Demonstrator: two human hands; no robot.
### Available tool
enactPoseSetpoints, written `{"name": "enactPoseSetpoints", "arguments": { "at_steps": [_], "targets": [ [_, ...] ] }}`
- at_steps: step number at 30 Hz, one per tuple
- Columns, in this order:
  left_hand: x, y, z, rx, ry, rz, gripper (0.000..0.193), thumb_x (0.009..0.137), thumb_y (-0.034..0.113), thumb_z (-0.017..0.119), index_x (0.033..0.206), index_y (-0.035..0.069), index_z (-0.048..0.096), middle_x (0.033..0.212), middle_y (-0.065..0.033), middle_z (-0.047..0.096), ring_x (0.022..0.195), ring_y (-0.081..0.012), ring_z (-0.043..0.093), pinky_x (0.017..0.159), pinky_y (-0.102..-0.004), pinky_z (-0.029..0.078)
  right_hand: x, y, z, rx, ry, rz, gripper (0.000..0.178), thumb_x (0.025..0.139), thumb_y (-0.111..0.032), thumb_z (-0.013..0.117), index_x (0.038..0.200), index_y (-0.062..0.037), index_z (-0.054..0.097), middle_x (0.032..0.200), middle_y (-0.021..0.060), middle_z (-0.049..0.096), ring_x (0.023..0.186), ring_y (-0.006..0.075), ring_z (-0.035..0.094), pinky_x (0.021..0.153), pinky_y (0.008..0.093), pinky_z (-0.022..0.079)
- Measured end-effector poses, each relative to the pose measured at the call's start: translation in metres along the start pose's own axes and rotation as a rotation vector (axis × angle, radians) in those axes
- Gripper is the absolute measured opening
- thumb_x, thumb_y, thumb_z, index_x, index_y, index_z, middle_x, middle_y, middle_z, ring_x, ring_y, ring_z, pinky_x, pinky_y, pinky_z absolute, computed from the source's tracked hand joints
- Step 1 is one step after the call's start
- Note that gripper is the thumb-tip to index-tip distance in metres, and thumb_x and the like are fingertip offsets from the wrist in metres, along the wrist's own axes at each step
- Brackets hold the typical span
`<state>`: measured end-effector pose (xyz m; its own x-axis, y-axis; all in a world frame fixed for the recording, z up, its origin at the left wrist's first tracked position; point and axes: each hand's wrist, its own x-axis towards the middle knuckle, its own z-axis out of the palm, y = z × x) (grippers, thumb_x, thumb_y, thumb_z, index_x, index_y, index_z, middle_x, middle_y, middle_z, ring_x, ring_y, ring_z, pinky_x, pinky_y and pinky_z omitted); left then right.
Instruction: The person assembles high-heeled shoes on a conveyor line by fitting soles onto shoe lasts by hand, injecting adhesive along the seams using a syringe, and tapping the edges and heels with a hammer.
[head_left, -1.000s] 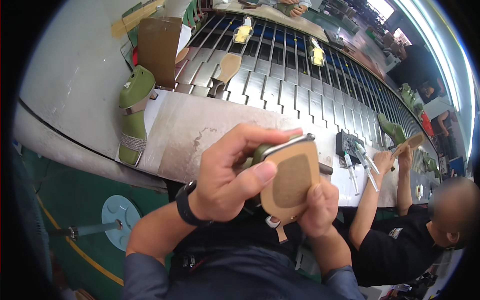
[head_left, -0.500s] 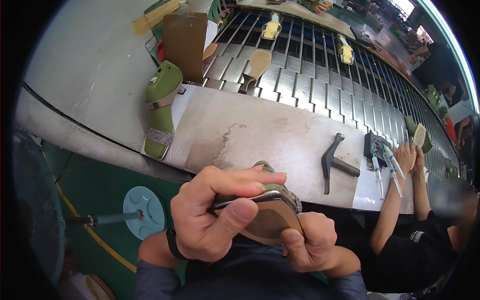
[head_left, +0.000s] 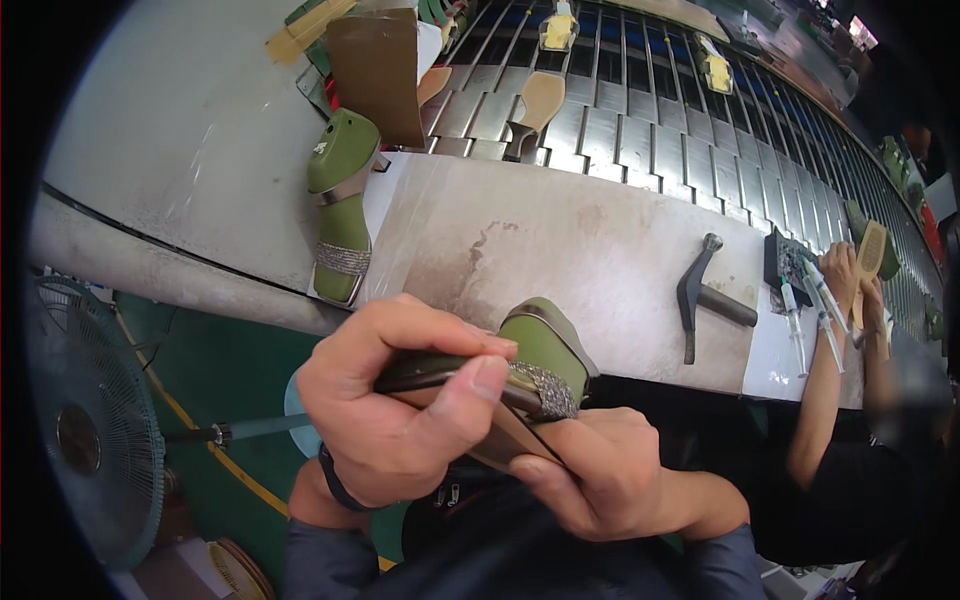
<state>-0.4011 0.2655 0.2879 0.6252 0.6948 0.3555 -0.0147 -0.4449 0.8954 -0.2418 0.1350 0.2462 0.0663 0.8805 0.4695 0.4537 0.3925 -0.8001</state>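
Note:
Held in front of my body is a sandal point(head_left: 500, 440) built on a green shoe last point(head_left: 535, 345), with a glittery strap across it and a tan sole turned partly toward me. My left hand point(head_left: 385, 405) grips one end of it, thumb and fingertips pressed together on the dark sole edge. On the other side my right hand point(head_left: 610, 475) is closed around the sole edge beside the strap, its thumb on the tan underside. A similar sandal on a green last point(head_left: 345, 220) lies on the worktop to the left. A hammer point(head_left: 698, 295) rests to the right.
Beyond the worktop point(head_left: 570, 230) runs a slatted metal conveyor point(head_left: 640, 150) carrying a tan heeled sole point(head_left: 541, 100). At right, a co-worker's hands point(head_left: 845, 275) hold a perforated insole point(head_left: 871, 250) near several syringes point(head_left: 792, 320) and a black box point(head_left: 785, 258). A fan point(head_left: 90, 430) stands at left.
The sandal has been tilted so that more of the green last and glittery strap shows and less of the sole. My view has shifted slightly, and the co-worker's insole has turned.

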Motion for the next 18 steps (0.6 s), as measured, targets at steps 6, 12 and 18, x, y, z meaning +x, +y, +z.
{"name": "enactPoseSetpoints", "arguments": {
  "at_steps": [6,12,18],
  "targets": [
    [-0.001,-0.010,0.002,-0.001,0.214,-0.015,0.019,0.096,0.010,0.074,0.106,-0.002,0.064,0.094,-0.0144,0.074,0.087,-0.0233,0.076,0.085,-0.0364,0.061,0.001,0.012,-0.004,0.018,0.057,0.058,0.016,0.092,-0.015,0.082,0.094,-0.0036,0.072,0.067,0.0092,0.063,0.054,0.0271,0.064,0.049,0.0384,0.050],
    [0.001,-0.020,-0.001,0.127,0.232,0.123,0.017,0.087,0.004,0.083,0.098,0.000,0.071,0.091,-0.0094,0.076,0.082,-0.0138,0.069,0.075,-0.0277,0.054,0.003,0.012,0.000,-0.029,0.079,0.009,0.019,0.088,-0.012,0.085,0.095,-0.0009,0.071,0.069,0.0119,0.068,0.056,0.0263,0.068,0.051,0.0350,0.050],
    [0.002,-0.029,-0.008,0.055,0.381,-0.031,0.013,0.091,0.004,0.080,0.098,-0.001,0.070,0.090,-0.0076,0.074,0.082,-0.0134,0.069,0.078,-0.0276,0.054,-0.007,0.027,0.001,-0.040,0.061,0.109,0.017,0.092,-0.013,0.082,0.095,-0.0018,0.070,0.072,0.0105,0.064,0.059,0.0286,0.065,0.053,0.0393,0.051]
  ]
}}
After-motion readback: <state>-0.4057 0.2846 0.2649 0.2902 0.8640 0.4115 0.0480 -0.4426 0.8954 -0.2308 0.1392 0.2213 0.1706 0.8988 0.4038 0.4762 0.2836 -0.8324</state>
